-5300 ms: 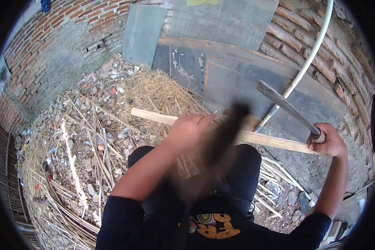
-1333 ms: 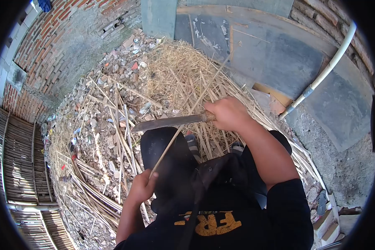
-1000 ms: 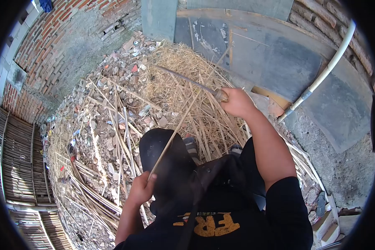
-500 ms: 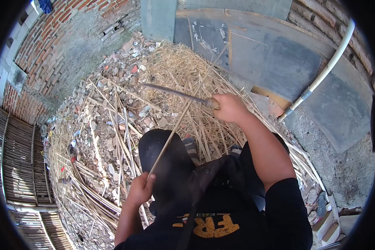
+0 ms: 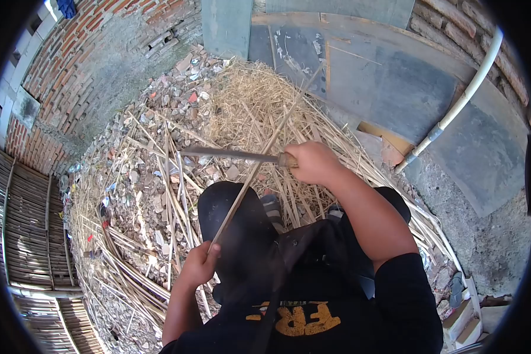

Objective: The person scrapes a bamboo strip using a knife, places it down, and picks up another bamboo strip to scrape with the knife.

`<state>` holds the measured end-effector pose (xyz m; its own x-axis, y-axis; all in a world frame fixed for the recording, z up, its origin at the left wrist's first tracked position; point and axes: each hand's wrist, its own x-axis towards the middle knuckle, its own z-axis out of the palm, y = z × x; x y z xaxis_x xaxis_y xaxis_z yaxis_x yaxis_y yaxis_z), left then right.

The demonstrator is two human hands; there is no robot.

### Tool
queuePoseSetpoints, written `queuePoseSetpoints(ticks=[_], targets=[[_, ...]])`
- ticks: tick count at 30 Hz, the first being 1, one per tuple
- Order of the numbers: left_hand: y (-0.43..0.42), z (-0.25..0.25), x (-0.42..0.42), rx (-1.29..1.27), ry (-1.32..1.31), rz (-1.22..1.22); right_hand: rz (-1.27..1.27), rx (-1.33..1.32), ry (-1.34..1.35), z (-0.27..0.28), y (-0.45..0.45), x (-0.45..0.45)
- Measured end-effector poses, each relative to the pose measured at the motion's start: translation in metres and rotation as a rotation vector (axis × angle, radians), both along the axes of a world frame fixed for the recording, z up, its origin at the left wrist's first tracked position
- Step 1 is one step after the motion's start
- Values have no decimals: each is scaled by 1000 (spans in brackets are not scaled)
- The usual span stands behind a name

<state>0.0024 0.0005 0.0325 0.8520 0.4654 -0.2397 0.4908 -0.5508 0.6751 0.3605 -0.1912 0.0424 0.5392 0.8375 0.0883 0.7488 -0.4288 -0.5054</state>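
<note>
My left hand (image 5: 200,264) is closed around the near end of a long bamboo strip (image 5: 237,203), which slants up and away over my knee toward the grey panels. In my right hand (image 5: 314,161) is the wooden handle of a machete (image 5: 230,154). Its dark blade points left and crosses the bamboo strip, seemingly against it. Below the strip's far part lies a heap of pale shavings (image 5: 248,94).
Rubble (image 5: 141,177) and loose bamboo strips (image 5: 174,194) cover the ground around my feet. Grey panels (image 5: 383,88) lean at the back right, with a white pipe (image 5: 460,103) before them. A brick wall (image 5: 82,82) and a bamboo screen (image 5: 26,224) stand on the left.
The machete has moved toward me and slightly left along the bamboo strip, its blade now more level. My left hand stays nearly in place, holding the strip.
</note>
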Motion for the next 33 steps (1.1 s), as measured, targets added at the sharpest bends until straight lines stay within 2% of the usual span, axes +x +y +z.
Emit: queuePoseSetpoints(ticks=[3,4,7,10,11,13,16,19,22,25,26,29,31,32,33], targets=[[-7,5,9,67,3,-24,131,-85,-217,9,3,-23],[-11,8,8,100,12,-24,128,-62,-84,4,1,-10],[-14,0,4,145,-8,25,-299,29,143,-11,-7,38],[-7,4,1,123,42,21,-358,110,13,-21,-19,63],[-6,4,1,102,48,16,-339,68,33,-28,-20,63],[-6,6,3,40,33,13,-304,-26,77,-1,-13,28],[-3,6,7,-15,53,-5,24,-97,-71,2,-1,-7],[1,3,8,-26,42,-15,86,-157,-101,14,1,-16],[-3,6,3,-34,52,21,-291,45,179,-19,2,32],[3,9,2,-22,96,26,-368,99,91,-32,-4,58],[4,8,1,-28,96,22,-329,96,107,-38,-8,57],[5,7,4,-84,120,29,-182,34,104,-10,1,15],[3,11,8,-123,164,40,4,-62,14,4,5,-16],[3,9,10,-90,143,15,100,-108,-33,6,6,-22],[3,8,10,-55,121,-5,92,-118,10,3,6,-16]])
